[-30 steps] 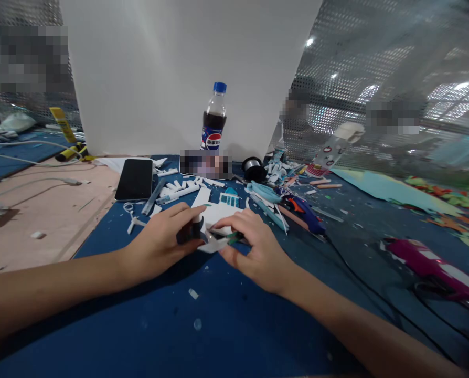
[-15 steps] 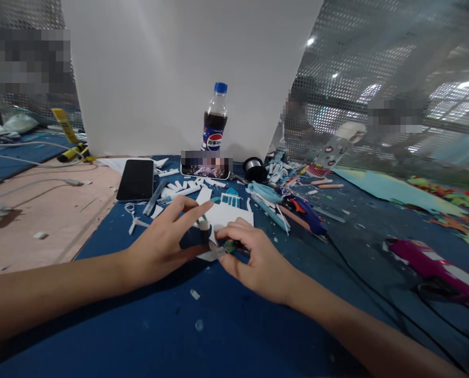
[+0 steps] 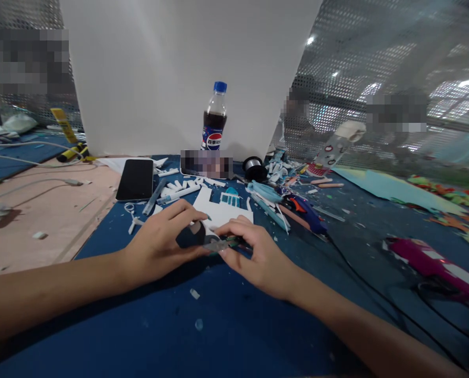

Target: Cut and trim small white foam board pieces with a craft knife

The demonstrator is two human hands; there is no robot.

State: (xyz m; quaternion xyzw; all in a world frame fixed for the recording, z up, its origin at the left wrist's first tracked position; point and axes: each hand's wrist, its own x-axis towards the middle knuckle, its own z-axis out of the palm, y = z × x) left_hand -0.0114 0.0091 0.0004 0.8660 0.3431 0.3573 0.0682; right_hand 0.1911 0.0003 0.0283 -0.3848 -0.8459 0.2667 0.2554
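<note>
Over the blue tabletop, my left hand [image 3: 161, 239] curves its thumb and fingers around a small dark and pale piece [image 3: 196, 228], which is partly hidden by them. Close by on the right, my right hand [image 3: 254, 254] is closed on a thin item with green and dark parts [image 3: 234, 241]; its kind is unclear. A clear, whitish strip [image 3: 216, 245] lies between the two hands, near both thumbs. Just beyond the fingers is a white sheet [image 3: 230, 212] with a small teal-and-white grid piece [image 3: 230, 199] at its far edge.
Behind the sheet are white offcuts [image 3: 179, 191], a black phone [image 3: 136, 179], a cola bottle [image 3: 214, 126] and a wire spool [image 3: 254, 169]. To the right lie a blue glue gun [image 3: 307, 214] with its cord, and a magenta tool [image 3: 435, 268]. Small scissors [image 3: 132, 216] lie left.
My left fingers have come down and closer together, and the small piece between them has tilted lower. My right hand has barely shifted.
</note>
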